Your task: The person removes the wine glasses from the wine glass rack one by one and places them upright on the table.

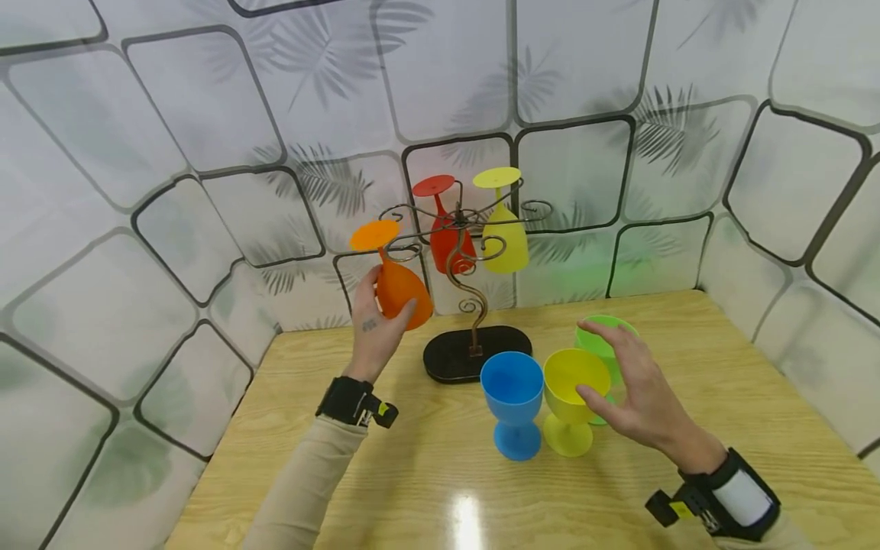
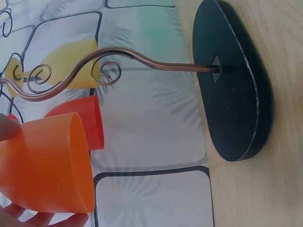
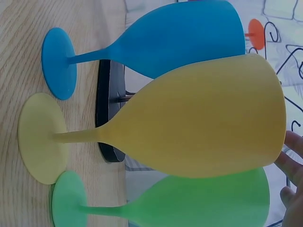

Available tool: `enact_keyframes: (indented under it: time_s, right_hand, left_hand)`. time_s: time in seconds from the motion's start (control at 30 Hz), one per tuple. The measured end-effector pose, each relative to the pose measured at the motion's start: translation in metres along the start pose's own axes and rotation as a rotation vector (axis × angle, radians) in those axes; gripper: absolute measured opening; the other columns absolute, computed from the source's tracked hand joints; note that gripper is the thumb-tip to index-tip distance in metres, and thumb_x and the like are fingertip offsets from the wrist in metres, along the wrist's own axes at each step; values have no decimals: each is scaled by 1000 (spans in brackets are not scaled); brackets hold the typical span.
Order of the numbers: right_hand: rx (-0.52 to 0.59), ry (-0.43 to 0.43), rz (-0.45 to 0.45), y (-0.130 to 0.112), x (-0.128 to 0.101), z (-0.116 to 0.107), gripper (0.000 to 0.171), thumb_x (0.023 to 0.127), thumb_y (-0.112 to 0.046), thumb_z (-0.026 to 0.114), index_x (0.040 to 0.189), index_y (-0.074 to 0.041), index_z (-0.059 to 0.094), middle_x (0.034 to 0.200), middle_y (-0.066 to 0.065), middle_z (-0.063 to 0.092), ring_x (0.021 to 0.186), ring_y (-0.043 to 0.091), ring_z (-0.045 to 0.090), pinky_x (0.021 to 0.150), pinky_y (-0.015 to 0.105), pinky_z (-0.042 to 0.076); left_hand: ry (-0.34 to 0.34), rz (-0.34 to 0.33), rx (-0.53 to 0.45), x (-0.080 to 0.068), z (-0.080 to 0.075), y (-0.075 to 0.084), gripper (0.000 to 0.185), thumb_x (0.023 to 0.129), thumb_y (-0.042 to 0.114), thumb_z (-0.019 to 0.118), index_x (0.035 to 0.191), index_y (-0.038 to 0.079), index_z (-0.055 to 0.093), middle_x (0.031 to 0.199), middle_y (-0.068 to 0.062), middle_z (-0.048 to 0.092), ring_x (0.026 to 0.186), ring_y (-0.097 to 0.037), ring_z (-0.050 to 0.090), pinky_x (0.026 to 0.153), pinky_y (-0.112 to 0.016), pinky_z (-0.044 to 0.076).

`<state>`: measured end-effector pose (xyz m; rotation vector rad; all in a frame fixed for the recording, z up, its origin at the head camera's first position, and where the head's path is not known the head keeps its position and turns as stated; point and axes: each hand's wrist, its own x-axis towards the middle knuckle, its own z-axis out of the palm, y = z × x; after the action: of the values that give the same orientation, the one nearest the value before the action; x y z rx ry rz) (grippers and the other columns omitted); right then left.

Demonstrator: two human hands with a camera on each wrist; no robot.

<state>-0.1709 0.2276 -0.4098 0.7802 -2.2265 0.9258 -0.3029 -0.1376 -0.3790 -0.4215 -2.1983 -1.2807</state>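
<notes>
My left hand (image 1: pixel 374 336) grips the bowl of an orange goblet (image 1: pixel 402 294), which is upside down and tilted, its foot above the front-left loop of a metal wine glass rack (image 1: pixel 473 293). In the left wrist view, fingers and thumb lie around the orange bowl. My right hand (image 1: pixel 642 393) is raised with fingers and thumb spread, over an upright yellow goblet (image 1: pixel 576 386). The right wrist view shows its fingertips close to that rim. A green goblet (image 1: pixel 605 340) stands behind the yellow one, and a blue goblet (image 1: pixel 512 382) stands to its left.
A red goblet (image 1: pixel 447 243) and a second yellow goblet (image 1: pixel 506 241) hang upside down from the rack's far arms. Its black base (image 1: pixel 443 359) sits on the wooden table (image 1: pixel 399 473). Patterned walls (image 1: pixel 577 69) rise behind and at both sides.
</notes>
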Motion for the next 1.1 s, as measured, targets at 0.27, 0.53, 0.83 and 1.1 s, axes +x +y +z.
enact_keyframes:
  time_s: [0.27,0.53,0.83,1.1]
  right_hand:
    - [-10,3,5,-3,-2,0,77,81,-18,74,149,3,45,146,21,53,142,14,42,125,60,14]
    - [-7,26,-10,-1,-3,1,73,85,-23,72,148,4,46,145,22,54,143,11,41,126,57,14]
    - [-4,-3,22,-3,-3,2,78,79,-16,74,148,4,45,146,21,53,145,12,39,125,61,12]
    - [-11,5,3,-1,-2,3,75,81,-20,74,146,6,46,144,23,55,144,15,41,124,62,13]
  left_hand:
    - [-20,13,27,-15,3,-8,73,86,16,81,147,-1,45,138,-23,52,116,-37,52,92,-52,53]
    - [-122,32,9,-28,9,-2,73,85,10,80,147,-1,44,140,-23,50,122,-38,54,91,-54,58]
    - [-186,84,-4,-43,14,3,72,83,10,81,145,0,46,138,-21,52,120,-37,57,84,-52,60]
    - [-201,131,-18,-47,14,9,73,83,14,81,146,2,46,139,-20,52,117,-36,59,77,-51,62]
